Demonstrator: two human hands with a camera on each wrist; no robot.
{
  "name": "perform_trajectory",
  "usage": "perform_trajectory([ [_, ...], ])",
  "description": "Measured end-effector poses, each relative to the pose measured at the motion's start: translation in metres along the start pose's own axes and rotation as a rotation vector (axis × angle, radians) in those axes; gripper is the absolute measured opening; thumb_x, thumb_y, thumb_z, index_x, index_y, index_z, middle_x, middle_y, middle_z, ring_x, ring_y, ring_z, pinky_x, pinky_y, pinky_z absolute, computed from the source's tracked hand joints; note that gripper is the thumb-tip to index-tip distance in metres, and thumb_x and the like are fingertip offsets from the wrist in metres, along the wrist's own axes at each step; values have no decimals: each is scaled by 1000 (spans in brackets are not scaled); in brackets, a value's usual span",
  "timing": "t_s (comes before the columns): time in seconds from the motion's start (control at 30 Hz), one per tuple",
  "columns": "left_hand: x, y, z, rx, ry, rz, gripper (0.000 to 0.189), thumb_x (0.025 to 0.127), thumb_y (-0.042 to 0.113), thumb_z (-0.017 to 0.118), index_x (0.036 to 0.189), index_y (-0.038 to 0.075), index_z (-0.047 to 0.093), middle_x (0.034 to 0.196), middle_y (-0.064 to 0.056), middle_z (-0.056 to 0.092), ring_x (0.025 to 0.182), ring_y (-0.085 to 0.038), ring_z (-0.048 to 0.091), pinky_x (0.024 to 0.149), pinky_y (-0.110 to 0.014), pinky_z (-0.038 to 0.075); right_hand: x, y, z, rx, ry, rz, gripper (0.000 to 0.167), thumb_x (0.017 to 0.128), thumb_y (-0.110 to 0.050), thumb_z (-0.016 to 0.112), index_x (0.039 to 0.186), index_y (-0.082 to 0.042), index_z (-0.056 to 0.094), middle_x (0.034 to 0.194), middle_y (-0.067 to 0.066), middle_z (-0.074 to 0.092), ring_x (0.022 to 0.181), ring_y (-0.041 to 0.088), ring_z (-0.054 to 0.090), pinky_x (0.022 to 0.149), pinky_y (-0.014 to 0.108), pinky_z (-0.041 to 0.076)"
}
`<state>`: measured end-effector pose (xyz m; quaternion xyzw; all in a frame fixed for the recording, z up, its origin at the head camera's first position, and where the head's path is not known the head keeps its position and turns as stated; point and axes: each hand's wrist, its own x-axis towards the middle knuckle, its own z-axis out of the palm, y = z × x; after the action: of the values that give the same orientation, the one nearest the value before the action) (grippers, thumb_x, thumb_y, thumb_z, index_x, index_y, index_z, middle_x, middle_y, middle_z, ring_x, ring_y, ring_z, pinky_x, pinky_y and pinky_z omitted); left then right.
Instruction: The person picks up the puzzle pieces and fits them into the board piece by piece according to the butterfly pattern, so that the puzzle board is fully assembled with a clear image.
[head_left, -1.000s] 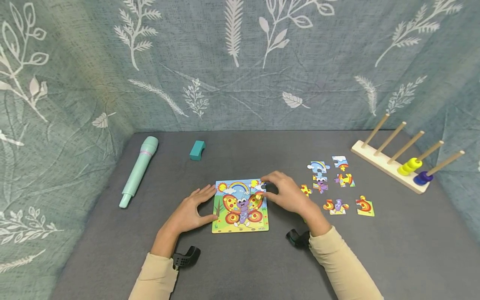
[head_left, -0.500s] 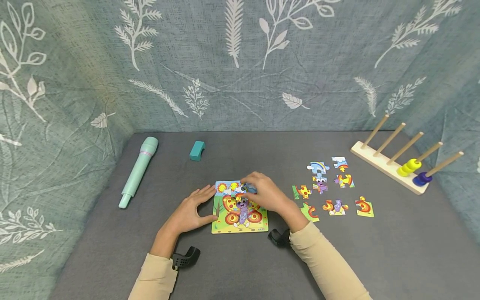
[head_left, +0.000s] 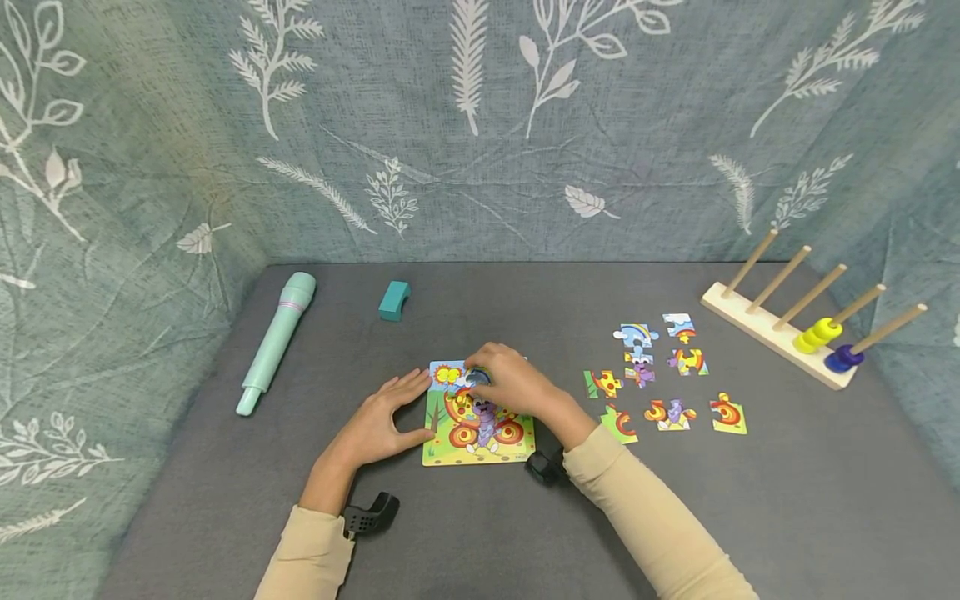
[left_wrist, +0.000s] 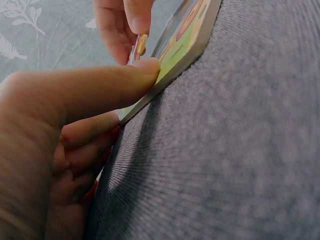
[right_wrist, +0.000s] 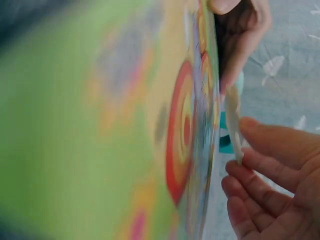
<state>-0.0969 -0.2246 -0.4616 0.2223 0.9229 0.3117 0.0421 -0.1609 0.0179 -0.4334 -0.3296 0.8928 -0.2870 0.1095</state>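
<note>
A picture puzzle board (head_left: pixel 438 457) with a butterfly design lies on the table. My left hand (head_left: pixel 378 425) rests at its left side, thumb and fingers spread along the edge. In the left wrist view, the thumb lies over the board's rim. Above the board's upper left part, my right hand (head_left: pixel 513 385) pinches a puzzle piece (right_wrist: pixel 233 122) between thumb and fingers. The right wrist view shows this piece nearly edge-on, pale along its side. The right hand covers the board's upper right part in the head view.
Several loose puzzle pieces, among them a rainbow piece (head_left: pixel 636 335) and a corner piece (head_left: pixel 729 415), lie right of the board. Behind them stands a wooden peg rack (head_left: pixel 780 333) with yellow and blue rings. A mint toy microphone (head_left: pixel 277 343) and a teal block (head_left: pixel 394 301) lie at the back left.
My right hand has moved left across the board with the pinched puzzle piece, from the upper right corner toward the upper left. The left hand has stayed in place.
</note>
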Motion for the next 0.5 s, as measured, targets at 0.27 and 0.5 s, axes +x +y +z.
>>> perform_trajectory([
  [0.27, 1, -1, 0, -4, 1, 4, 80, 77, 33, 76, 143, 3, 42, 148, -13, 41, 140, -31, 33, 118, -50, 22, 6, -5, -7, -25, -38, -27, 35, 90, -20, 66, 121, -5, 64, 117, 10, 61, 107, 23, 58, 91, 37, 52],
  [0.5, 1, -2, 1, 12, -5, 3, 80, 77, 34, 76, 143, 3, 41, 148, -12, 41, 140, -31, 33, 118, -50, 23, 9, -7, -12, -31, -114, -5, 37, 89, -21, 67, 122, -5, 63, 119, 11, 60, 109, 24, 57, 91, 36, 52],
])
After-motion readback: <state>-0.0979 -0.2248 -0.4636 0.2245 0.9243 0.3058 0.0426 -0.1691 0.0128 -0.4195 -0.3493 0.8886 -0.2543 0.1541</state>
